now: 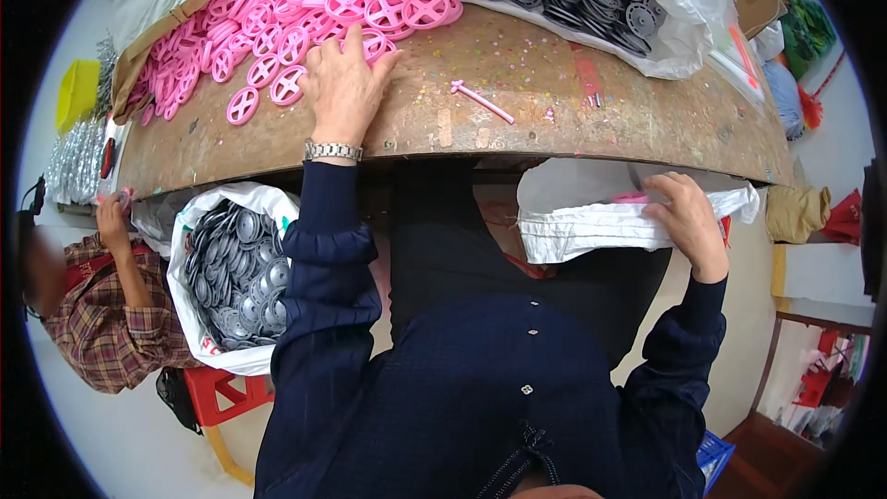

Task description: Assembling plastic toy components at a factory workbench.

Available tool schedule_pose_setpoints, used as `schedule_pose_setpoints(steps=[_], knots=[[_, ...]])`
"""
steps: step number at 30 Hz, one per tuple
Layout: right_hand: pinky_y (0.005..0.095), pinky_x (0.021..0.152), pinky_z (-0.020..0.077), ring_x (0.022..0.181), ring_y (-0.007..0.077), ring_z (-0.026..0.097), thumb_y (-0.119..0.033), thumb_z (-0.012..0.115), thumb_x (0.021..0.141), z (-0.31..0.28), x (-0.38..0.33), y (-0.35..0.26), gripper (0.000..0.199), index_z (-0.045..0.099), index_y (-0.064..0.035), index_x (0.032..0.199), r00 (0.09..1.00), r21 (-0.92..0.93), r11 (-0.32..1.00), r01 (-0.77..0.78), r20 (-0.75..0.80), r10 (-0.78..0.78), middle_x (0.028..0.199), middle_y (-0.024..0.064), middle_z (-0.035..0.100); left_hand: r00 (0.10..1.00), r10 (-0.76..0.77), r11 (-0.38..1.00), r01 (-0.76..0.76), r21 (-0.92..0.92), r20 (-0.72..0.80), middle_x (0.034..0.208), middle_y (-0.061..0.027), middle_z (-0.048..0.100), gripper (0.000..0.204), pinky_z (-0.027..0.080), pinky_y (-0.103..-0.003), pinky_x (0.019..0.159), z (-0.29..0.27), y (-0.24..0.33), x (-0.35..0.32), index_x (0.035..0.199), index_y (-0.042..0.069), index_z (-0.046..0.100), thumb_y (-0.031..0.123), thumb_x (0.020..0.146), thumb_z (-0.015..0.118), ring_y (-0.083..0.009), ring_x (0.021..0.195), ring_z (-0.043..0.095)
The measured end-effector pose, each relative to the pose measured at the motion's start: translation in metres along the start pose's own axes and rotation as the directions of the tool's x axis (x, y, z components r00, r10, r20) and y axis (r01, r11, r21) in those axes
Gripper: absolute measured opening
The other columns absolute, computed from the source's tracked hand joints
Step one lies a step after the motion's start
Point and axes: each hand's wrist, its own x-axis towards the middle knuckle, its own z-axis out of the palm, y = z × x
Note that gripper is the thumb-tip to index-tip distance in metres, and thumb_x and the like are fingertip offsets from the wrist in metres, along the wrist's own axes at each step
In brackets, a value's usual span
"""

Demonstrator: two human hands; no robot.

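Worn brown tabletop (536,51) carries a heap of pink four-spoked wheels (347,4); left hand (346,83), fingers spread, touches its near edge. Right hand (686,217), half curled, at white sack (596,231) below tabletop edge, can't tell if gripping.

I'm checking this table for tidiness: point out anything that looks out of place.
A pink stick lies on the table, apart from the heaped pink wheels and unlike them in shape. Small coloured specks are scattered around it.

No readable text. Red print (211,348) on white sack (248,363), below table's (545,65) near edge, left end: too small.
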Motion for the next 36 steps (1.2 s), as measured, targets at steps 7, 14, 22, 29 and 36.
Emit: schedule_pose_setpoints(steps=[7,14,22,29,36], knots=[[0.0368,0.087,0.0502,0.101,0.0327,0.065,-0.010,0.069,0.084,-0.002,0.021,-0.029,0.028,0.067,-0.0008,0.111,0.995,0.134,0.991,0.015,-0.096,-0.003,0.107,0.0164,0.069,0.997,0.021,0.999,-0.023,-0.028,-0.076,0.108,-0.0148,0.063,0.060,0.043,-0.052,0.087,0.012,-0.008,0.003,0.127,0.013,0.060,0.054,0.084,0.068,-0.0334,0.106,0.056],[0.0287,0.080,0.0523,0.093,0.0150,0.065,-0.008,0.063,0.093,0.011,0.072,-0.082,0.026,0.063,0.0031,0.116,0.978,0.660,0.748,0.074,-0.196,0.076,0.102,0.0100,0.070,0.919,0.277,0.773,-0.387,-0.503,-0.281,0.115,-0.0175,0.061,0.066,0.048,-0.045,0.089,-0.024,0.056,-0.026,0.133,0.005,0.053,0.028,0.078,0.081,-0.0354,0.105,0.058],[0.0216,0.069,0.0490,0.080,0.0052,0.060,-0.009,0.062,0.096,0.037,0.121,-0.111,0.022,0.057,0.0011,0.114,0.995,0.877,0.478,0.051,-0.084,0.048,0.092,0.0029,0.067,0.941,0.316,0.432,-0.259,-0.864,-0.124,0.118,-0.0134,0.059,0.066,0.058,-0.030,0.073,-0.040,0.104,-0.060,0.139,0.004,0.047,0.010,0.080,0.078,-0.0233,0.098,0.063],[0.0279,0.068,0.0493,0.073,0.0143,0.063,-0.015,0.065,0.092,0.034,0.124,-0.105,0.018,0.063,-0.0010,0.103,0.960,0.755,0.613,0.232,-0.279,-0.020,0.081,0.0078,0.068,0.817,0.318,-0.221,0.557,-0.801,0.480,0.097,-0.0067,0.065,0.034,0.055,-0.021,0.057,-0.033,0.093,-0.061,0.130,0.002,0.050,0.007,0.097,0.059,-0.0084,0.070,0.063],[0.0437,0.076,0.0522,0.090,0.0354,0.064,-0.013,0.064,0.089,0.009,0.164,0.016,0.013,0.067,-0.0083,0.100,0.721,-0.252,0.960,-0.123,-0.688,-0.088,0.097,0.0125,0.066,0.834,0.225,-0.291,0.551,-0.782,0.504,0.095,-0.0068,0.067,0.031,0.053,-0.020,0.054,-0.022,0.092,-0.058,0.127,-0.001,0.052,0.010,0.099,0.059,-0.0093,0.066,0.065]])
